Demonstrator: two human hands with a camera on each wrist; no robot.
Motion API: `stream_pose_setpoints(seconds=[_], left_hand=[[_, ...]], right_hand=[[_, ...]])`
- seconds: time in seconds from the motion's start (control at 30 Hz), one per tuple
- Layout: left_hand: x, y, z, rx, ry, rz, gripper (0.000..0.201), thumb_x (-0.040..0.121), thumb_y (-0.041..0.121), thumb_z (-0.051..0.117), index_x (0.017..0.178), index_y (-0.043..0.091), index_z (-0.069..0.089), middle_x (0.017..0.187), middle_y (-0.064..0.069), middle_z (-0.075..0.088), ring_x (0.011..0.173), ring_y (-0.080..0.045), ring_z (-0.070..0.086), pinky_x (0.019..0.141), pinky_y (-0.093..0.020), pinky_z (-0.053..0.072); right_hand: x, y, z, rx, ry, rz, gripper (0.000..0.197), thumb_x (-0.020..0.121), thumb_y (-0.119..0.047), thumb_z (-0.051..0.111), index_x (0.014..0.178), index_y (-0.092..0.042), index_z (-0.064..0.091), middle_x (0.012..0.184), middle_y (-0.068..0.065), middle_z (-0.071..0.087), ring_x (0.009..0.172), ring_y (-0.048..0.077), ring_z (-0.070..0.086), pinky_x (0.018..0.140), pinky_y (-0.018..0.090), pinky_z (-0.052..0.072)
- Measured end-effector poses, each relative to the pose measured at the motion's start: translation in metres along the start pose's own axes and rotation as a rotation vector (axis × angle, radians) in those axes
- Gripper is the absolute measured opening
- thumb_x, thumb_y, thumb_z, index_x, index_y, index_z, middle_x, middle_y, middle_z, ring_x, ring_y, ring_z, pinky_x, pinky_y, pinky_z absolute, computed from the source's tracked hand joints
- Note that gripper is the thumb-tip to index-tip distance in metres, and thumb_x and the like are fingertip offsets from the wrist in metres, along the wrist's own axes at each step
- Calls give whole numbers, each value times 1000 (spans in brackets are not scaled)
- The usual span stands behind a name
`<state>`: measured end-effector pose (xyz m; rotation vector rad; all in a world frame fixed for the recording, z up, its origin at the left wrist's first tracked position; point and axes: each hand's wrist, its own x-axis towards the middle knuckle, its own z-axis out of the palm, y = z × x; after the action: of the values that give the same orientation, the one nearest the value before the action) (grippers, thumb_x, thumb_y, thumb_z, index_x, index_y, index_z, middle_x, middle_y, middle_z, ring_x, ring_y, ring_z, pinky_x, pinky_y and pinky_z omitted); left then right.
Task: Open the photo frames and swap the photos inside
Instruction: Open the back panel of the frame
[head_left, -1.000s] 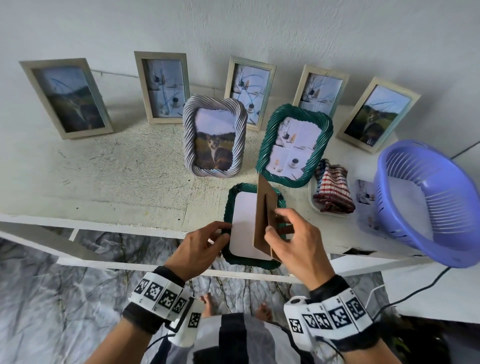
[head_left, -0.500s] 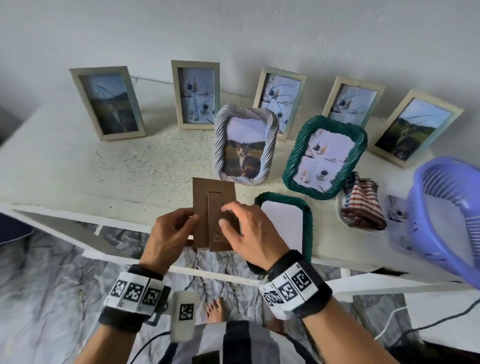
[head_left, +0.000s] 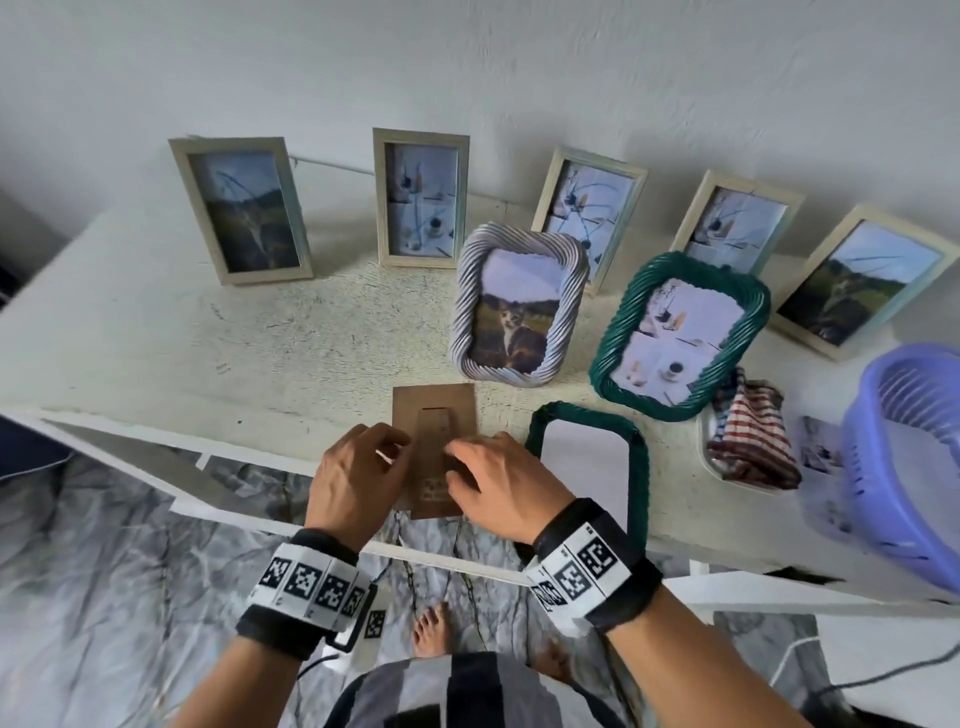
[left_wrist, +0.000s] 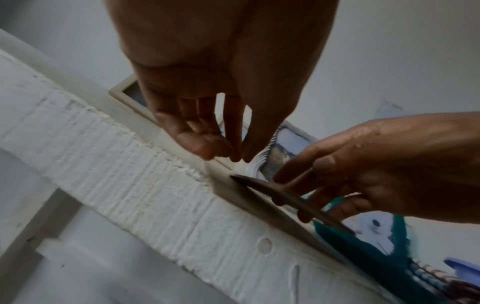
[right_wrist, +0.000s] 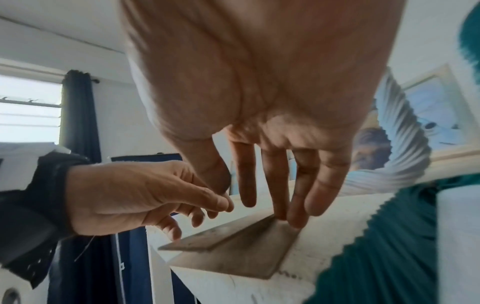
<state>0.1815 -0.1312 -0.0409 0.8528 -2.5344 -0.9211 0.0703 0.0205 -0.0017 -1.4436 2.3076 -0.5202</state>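
A brown backing board (head_left: 447, 410) with a fold-out stand lies flat on the white table (head_left: 208, 364) at its front edge. The straight fingertips of my right hand (head_left: 457, 457) press on the stand flap (right_wrist: 215, 238), thumb apart. My left hand (head_left: 389, 452) hovers over the board's left side, fingers loosely curled and holding nothing. Just right of the board lies a green twisted frame (head_left: 639, 467), face down and open, with the white back of a photo showing. Behind stand a grey twisted frame (head_left: 467, 291) with a cat photo and a second green frame (head_left: 618, 338).
Several pale wooden frames (head_left: 239, 208) lean on the wall along the back. A striped cloth (head_left: 753, 441) lies on a small tray at right, beside loose photos and a purple basket (head_left: 914, 467). The board overhangs the table's front edge.
The backing board went from upright over the green frame leftward and now lies flat on the table. My left hand has let go of it; my right fingers rest on its stand.
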Motion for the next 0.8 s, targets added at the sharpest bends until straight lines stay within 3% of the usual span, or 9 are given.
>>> stream_pose_setpoints(seconds=[0.1, 0.23, 0.3, 0.37, 0.47, 0.57, 0.63, 0.7, 0.8], left_hand=[[-6, 21, 5, -57, -33, 127, 2, 86, 24, 71, 87, 22, 71, 77, 10, 65, 63, -2, 60, 59, -19, 47], [-16, 48, 23, -184, -179, 236, 6, 88, 18, 69, 92, 19, 74, 82, 12, 68, 66, 4, 61, 61, -7, 46], [-20, 58, 36, -162, -243, 261, 10, 91, 20, 66, 96, 20, 74, 85, 11, 69, 68, 5, 62, 63, -11, 50], [-23, 67, 47, -113, -286, 270, 13, 92, 24, 63, 98, 20, 74, 85, 10, 68, 68, 0, 61, 62, -17, 52], [-25, 78, 55, -48, -307, 259, 16, 94, 25, 59, 96, 19, 74, 85, 6, 70, 65, -3, 60, 57, -10, 43], [-24, 82, 58, -37, -346, 234, 20, 94, 25, 55, 95, 19, 74, 87, 1, 73, 69, -12, 64, 63, -30, 53], [-24, 85, 59, -43, -386, 197, 22, 94, 24, 53, 95, 18, 74, 89, 0, 74, 73, -14, 66, 67, -33, 53], [-24, 89, 58, -53, -413, 158, 23, 94, 21, 53, 97, 16, 74, 93, 0, 74, 78, -14, 66, 70, -30, 53], [-23, 91, 56, -116, -439, 78, 23, 95, 17, 53, 101, 15, 74, 92, 2, 74, 75, -10, 64, 61, -8, 43]], right_hand=[[-19, 13, -3, 93, 179, 85, 33, 93, -27, 47, 116, -9, 63, 111, 8, 67, 98, 25, 61, 85, 34, 49], [-54, 42, -6, -38, 375, 309, 25, 90, -33, 52, 99, -13, 64, 94, 4, 63, 87, 25, 59, 72, 36, 52], [-68, 51, -4, -131, 413, 414, 22, 86, -33, 62, 92, -12, 65, 89, 4, 60, 82, 26, 59, 65, 36, 53], [-79, 55, -1, -197, 397, 494, 27, 83, -39, 67, 89, -13, 65, 89, 4, 58, 82, 26, 56, 61, 36, 53], [-87, 53, 3, -219, 353, 523, 35, 83, -49, 63, 92, -15, 65, 95, 4, 56, 87, 25, 54, 61, 37, 53], [-88, 49, 7, -227, 314, 542, 44, 83, -59, 57, 93, -17, 64, 95, 3, 55, 89, 23, 52, 59, 35, 53], [-87, 47, 9, -257, 300, 562, 51, 81, -67, 53, 92, -18, 63, 95, 2, 54, 88, 22, 52, 55, 32, 51], [-85, 45, 9, -295, 280, 571, 57, 78, -73, 51, 91, -19, 63, 93, 2, 54, 85, 22, 53, 53, 30, 46], [-84, 42, 10, -327, 270, 568, 67, 72, -81, 46, 89, -18, 62, 90, 2, 54, 83, 22, 53, 53, 30, 45]])
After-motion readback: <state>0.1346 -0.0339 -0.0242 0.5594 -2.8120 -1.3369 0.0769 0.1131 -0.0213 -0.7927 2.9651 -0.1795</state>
